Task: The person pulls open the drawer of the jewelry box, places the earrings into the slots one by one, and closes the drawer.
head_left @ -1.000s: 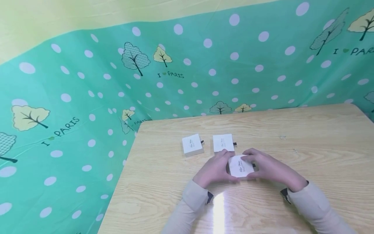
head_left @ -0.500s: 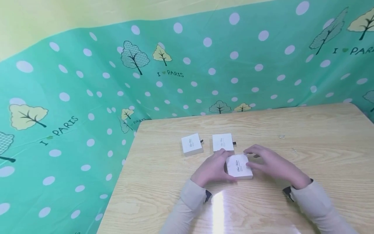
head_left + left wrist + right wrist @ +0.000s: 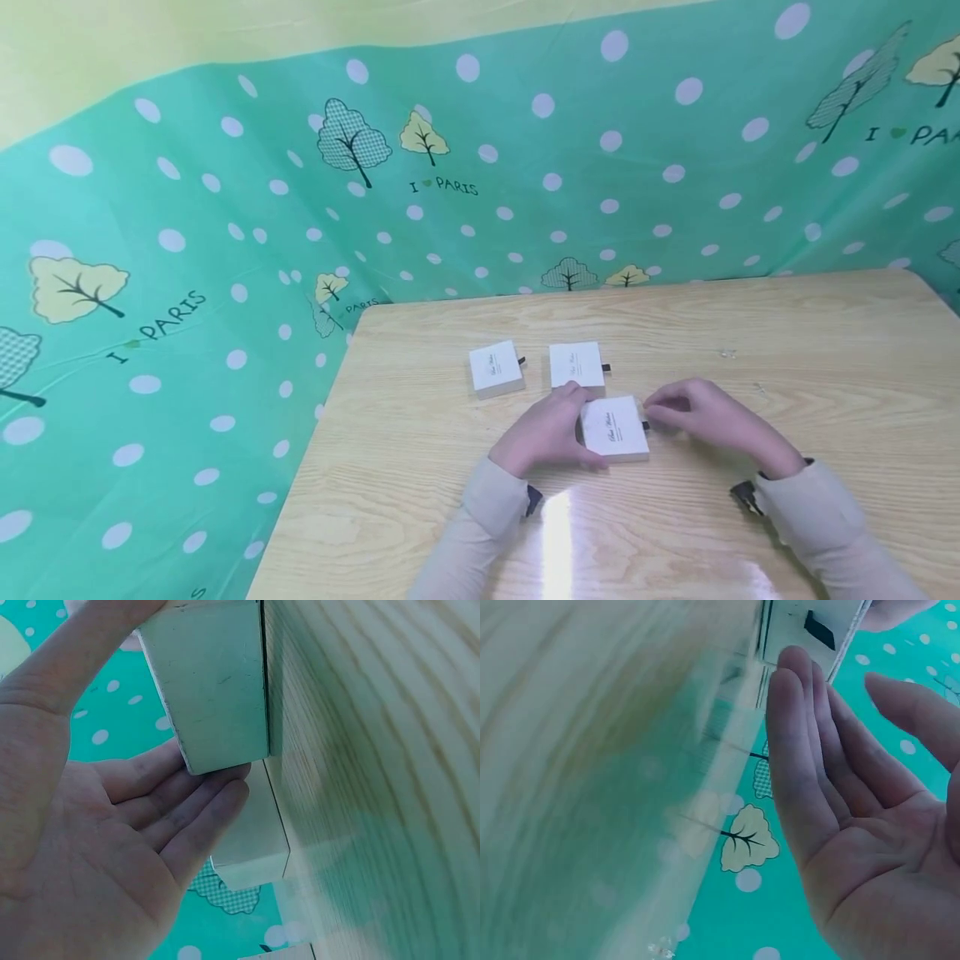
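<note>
The near white box lies on the wooden table just below the middle of the head view, a small black pull tab showing at its right edge. The left hand grips its left side, thumb along the near edge and fingers at the far corner. The right hand sits just right of the box, fingertips bent toward the tab; whether they pinch it cannot be told from here. Two more white boxes lie further up the frame: the middle box just beyond the left fingers, the left box beside it, apart. A green dotted cloth with trees fills the upper and left frame.

In the left wrist view, the left hand fills the left half, thumb over the top of the near white box, straight fingers beneath its lower corner. The middle box lies just behind the fingertips, on the table.

In the right wrist view, the right hand is spread, fingers straight and holding nothing, fingertips near the pull tab at the top of the frame.

Since half a second ago the right hand has slid off the box top to its right edge; the box has hardly moved.
</note>
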The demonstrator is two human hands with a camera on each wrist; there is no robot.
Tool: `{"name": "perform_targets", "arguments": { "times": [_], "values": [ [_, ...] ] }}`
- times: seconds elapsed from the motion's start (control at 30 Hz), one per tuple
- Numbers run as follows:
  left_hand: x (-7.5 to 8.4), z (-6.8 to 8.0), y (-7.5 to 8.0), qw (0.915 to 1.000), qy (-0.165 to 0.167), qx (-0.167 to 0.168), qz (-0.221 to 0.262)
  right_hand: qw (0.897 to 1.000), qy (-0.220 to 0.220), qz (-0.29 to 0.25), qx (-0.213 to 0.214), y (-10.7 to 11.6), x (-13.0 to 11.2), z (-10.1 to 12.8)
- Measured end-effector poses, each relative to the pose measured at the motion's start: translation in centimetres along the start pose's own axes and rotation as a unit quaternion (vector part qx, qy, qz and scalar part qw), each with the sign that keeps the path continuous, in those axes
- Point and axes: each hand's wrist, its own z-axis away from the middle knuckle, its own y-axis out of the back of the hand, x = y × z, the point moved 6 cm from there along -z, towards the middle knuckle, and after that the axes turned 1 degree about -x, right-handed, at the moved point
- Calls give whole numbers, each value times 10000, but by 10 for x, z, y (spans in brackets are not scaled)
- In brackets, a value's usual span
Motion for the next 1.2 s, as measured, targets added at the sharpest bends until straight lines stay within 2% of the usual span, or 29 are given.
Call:
{"name": "perform_targets", "arguments": {
  "times": [0.17, 0.37, 0.67, 1.2],
  "values": [
    [-1, 1, 0, 10000, -14, 32, -27, 9974, -135, -581, -406, -8, 6, -1],
    [0, 1, 1, 9999, -46, 63, -82, 9933, -162, -919, -689, -14, 6, -3],
    [0, 2, -1, 10000, -4, 29, -12, 9924, -55, -836, -896, -20, 8, -5],
    [-1, 2, 0, 10000, -26, 17, -62, 9923, -235, -925, -795, -19, 7, -6]
  ]
}}
